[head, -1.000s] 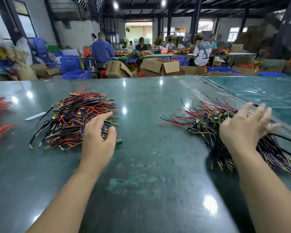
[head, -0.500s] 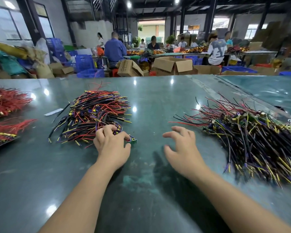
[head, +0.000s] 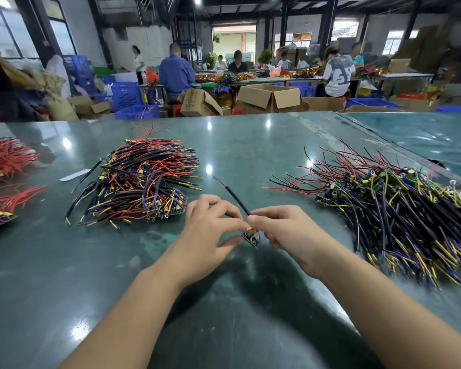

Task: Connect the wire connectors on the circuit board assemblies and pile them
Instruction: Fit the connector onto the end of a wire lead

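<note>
Two hands meet above a green worktop [head: 224,302]. The left hand [head: 208,235] and right hand [head: 285,233] both pinch one small board [head: 252,237] between them; its black wire [head: 233,197] sticks up and away. Wire piles lie left [head: 136,182] and right [head: 399,217].

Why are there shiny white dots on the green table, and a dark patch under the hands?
Head view: the dots are ceiling lamps mirrored in the glossy table; the dark patch is shadow under the left hand and right hand.

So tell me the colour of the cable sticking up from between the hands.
Black cable, red wire at its tip; head view.
</note>
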